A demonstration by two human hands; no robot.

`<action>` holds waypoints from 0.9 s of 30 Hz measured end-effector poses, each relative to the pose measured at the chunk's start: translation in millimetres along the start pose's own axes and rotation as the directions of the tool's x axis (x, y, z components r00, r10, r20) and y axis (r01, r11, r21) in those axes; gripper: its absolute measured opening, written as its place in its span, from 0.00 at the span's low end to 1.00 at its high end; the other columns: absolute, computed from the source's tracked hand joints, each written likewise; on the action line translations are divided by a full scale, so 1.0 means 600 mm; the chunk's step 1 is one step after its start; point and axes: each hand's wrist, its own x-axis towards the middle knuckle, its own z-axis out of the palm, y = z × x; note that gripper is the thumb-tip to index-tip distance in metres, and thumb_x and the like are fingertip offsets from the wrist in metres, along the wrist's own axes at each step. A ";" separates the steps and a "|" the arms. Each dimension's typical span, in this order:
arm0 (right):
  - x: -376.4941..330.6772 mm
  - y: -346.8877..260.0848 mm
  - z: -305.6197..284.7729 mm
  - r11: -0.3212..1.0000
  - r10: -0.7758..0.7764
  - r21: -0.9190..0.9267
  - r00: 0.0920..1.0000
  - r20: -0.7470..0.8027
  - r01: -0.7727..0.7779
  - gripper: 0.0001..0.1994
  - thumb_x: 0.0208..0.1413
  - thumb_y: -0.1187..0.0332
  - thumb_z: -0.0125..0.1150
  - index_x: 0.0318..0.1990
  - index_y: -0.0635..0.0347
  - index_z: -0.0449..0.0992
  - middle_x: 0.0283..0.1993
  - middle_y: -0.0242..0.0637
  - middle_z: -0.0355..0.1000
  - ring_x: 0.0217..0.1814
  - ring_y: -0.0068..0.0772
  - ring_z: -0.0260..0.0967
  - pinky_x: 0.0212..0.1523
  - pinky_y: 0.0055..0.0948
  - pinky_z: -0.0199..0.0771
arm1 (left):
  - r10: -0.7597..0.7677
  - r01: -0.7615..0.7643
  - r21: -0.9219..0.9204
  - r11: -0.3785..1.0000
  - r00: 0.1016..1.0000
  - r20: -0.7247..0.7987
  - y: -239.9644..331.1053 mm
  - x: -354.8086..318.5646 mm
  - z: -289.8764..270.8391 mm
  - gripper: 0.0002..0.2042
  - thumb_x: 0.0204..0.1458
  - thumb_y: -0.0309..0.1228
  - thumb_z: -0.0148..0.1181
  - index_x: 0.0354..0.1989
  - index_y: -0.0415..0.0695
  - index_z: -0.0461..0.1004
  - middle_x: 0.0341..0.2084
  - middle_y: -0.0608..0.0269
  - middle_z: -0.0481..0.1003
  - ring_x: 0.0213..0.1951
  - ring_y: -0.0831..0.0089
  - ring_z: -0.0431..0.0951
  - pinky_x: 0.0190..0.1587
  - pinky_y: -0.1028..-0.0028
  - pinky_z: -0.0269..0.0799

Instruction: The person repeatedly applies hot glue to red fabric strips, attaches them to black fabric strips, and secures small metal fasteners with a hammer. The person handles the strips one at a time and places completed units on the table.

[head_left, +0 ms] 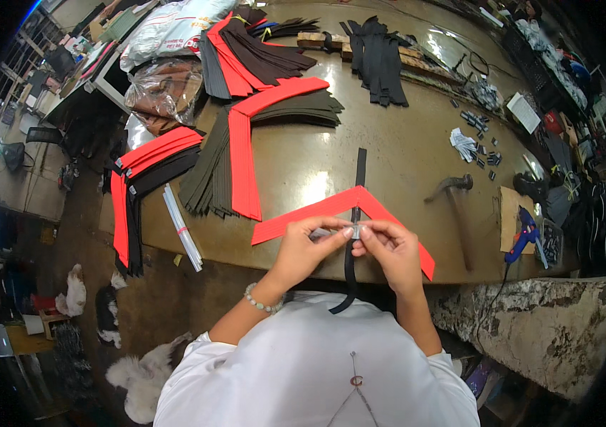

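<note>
The left hand [305, 245] and right hand [390, 249] are close together, each with thumb and fingers drawn in to a pinch. Between the fingertips is a small pale piece [356, 231], largely covered by them; whether one hand or both bear its grip cannot be determined. It sits at a narrow black strap [348, 274], whose lower end curves toward the wearer's white shirt [317, 363]. The strap also shows beyond the corner of a bent red band [296, 219], which lies on the tabletop [388, 153] with one arm to each side.

To the right lies a hammer [457, 213], handle toward the near edge; farther right, a blue glue gun [523, 235] lies by a piece of cardboard [508, 211]. To the left, a bundle of pale strips [183, 231] lies at the edge, near a stack of red and black bands [164, 151]. Beyond is a red-and-olive stack [242, 160]. Black strips [380, 67] lie at the far side; white labels [464, 144] are at far right.
</note>
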 end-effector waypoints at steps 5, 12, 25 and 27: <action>0.007 -0.008 -0.007 0.995 0.010 0.097 1.000 0.020 -0.012 0.20 0.70 0.62 0.47 0.48 0.75 0.74 0.40 0.43 0.75 0.38 0.27 0.76 0.41 0.25 0.81 | 0.023 -0.025 -0.030 0.999 0.998 -0.056 -0.001 0.005 -0.005 0.10 0.53 0.30 0.68 0.40 0.40 0.82 0.27 0.75 0.77 0.27 0.90 0.67 0.30 0.85 0.64; 0.006 -0.007 0.001 1.000 0.003 -0.004 0.998 0.063 -0.003 0.12 0.62 0.73 0.59 0.48 0.75 0.74 0.40 0.40 0.76 0.38 0.26 0.76 0.41 0.24 0.81 | 0.049 -0.051 -0.029 0.998 0.997 -0.064 -0.002 0.007 -0.002 0.09 0.52 0.29 0.68 0.39 0.39 0.82 0.27 0.76 0.77 0.25 0.91 0.65 0.28 0.86 0.61; 0.002 0.000 -0.009 0.995 0.100 0.002 0.995 0.019 -0.100 0.11 0.62 0.72 0.60 0.46 0.73 0.75 0.38 0.39 0.76 0.36 0.25 0.76 0.39 0.24 0.81 | 0.051 -0.051 -0.006 0.999 0.998 -0.044 -0.014 0.004 0.003 0.08 0.53 0.30 0.68 0.37 0.39 0.82 0.27 0.76 0.77 0.25 0.90 0.66 0.27 0.85 0.61; 0.016 -0.002 -0.017 0.990 0.103 -0.102 0.994 0.041 -0.098 0.11 0.61 0.71 0.61 0.44 0.72 0.76 0.36 0.38 0.76 0.34 0.23 0.76 0.37 0.22 0.79 | 0.053 -0.052 0.025 0.998 0.997 -0.048 -0.017 0.010 0.002 0.08 0.52 0.31 0.68 0.36 0.39 0.82 0.27 0.72 0.78 0.26 0.89 0.68 0.28 0.84 0.64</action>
